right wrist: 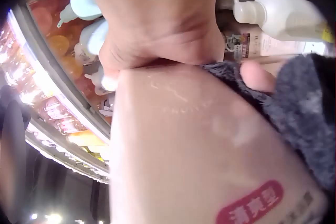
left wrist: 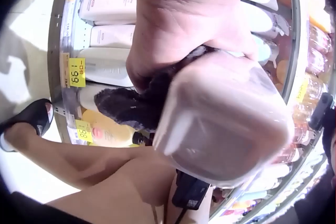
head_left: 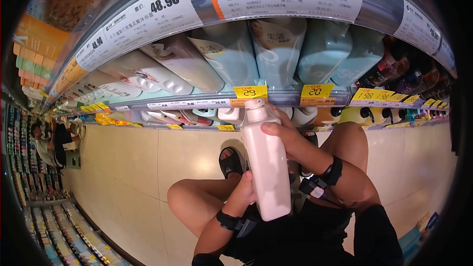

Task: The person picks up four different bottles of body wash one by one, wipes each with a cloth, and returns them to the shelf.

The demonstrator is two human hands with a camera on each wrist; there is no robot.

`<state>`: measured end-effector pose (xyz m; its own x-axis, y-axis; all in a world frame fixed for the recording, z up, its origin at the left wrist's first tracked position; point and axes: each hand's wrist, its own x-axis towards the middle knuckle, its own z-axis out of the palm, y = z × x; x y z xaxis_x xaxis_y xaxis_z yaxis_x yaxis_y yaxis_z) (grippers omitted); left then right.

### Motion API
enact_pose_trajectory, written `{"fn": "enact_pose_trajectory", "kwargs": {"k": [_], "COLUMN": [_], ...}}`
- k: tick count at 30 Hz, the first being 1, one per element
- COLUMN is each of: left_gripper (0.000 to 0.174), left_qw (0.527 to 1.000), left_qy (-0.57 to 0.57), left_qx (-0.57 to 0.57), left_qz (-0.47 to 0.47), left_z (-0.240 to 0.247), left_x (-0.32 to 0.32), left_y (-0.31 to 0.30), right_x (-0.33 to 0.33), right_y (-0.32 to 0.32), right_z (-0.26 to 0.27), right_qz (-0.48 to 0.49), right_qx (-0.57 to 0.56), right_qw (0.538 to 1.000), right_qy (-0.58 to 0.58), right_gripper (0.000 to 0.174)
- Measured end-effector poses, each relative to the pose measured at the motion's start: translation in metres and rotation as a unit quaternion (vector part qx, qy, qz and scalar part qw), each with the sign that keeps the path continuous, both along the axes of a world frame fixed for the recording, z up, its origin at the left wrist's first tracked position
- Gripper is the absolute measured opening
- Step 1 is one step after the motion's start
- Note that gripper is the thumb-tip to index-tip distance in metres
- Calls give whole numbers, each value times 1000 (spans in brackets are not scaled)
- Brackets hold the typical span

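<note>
A pale pink pump-style bottle (head_left: pixel 268 167) tilts in front of the lap in the head view, its cap end toward the shelf. My right hand (head_left: pixel 281 130) grips its upper part, thumb across the shoulder. Low on its side is my left hand (head_left: pixel 241 189). The left wrist view shows a dark fuzzy cloth (left wrist: pixel 134 103) bunched between that hand and the bottle, whose base (left wrist: pixel 220 129) faces the camera. A red label with white characters (right wrist: pixel 251 203) is on the bottle in the right wrist view; grey cloth (right wrist: pixel 304 108) lies along its side.
Close ahead, a store shelf carries blue bottles (head_left: pixel 278 49), white bottles (head_left: pixel 152 76) and yellow price tags (head_left: pixel 250 91). A lower shelf holds more bottles (head_left: pixel 357 115). Bent knees (head_left: pixel 194 199) flank the bottle over a tiled floor (head_left: pixel 133 167). Another person (head_left: pixel 47 143) is far left.
</note>
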<state>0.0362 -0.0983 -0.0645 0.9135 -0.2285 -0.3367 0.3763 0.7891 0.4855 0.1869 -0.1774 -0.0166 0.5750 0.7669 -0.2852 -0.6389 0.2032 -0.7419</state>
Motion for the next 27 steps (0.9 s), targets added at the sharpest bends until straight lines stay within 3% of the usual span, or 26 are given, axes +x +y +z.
{"fn": "enact_pose_trajectory", "kwargs": {"k": [2,3,4,6,7,9,11,13,15,18,24,26,27], "left_gripper": [105,100,94,88,83,83,84,82,87,94,99,98,98], "left_qw": [999,998,991,981,965,966,965,990,995,996,983,997,997], "left_qy": [3,21,40,25,11,28,43,22,13,-19,-63,-40,-40], "left_qx": [-30,22,73,137,201,208,214,45,1,-36,-162,-22,-22], "left_qz": [-11,47,105,137,165,153,143,129,96,74,66,55,55], "left_z": [-18,-20,-21,-18,-15,-20,-31,-36,-33,-24,-30,-20,-17], "left_x": [-6,-7,-8,-2,1,-1,-5,-11,-13,-10,-8,-6,-4], "left_y": [2,5,6,7,8,7,9,13,14,6,0,-2,-2], "right_x": [8,7,5,-1,-2,-5,-1,6,12,11,7,7,6], "right_y": [-1,2,3,6,6,5,3,1,-2,-7,-2,-3,-4], "right_z": [-6,-9,-8,-8,-9,-11,-5,-4,-5,14,1,2,-1], "right_qz": [-12,-72,-71,-121,-121,-107,-85,-64,28,52,78,92,76], "right_qx": [26,-16,-16,-120,-119,-156,-108,-61,-11,41,1,-28,-23], "right_qw": [997,984,984,931,931,903,922,938,989,995,987,982,986], "right_qy": [-78,-163,-165,-324,-322,-387,-361,-336,-147,-72,-143,-165,-149], "right_gripper": [65,65,65,65,65,65,62,59,57,56,55,56,56]}}
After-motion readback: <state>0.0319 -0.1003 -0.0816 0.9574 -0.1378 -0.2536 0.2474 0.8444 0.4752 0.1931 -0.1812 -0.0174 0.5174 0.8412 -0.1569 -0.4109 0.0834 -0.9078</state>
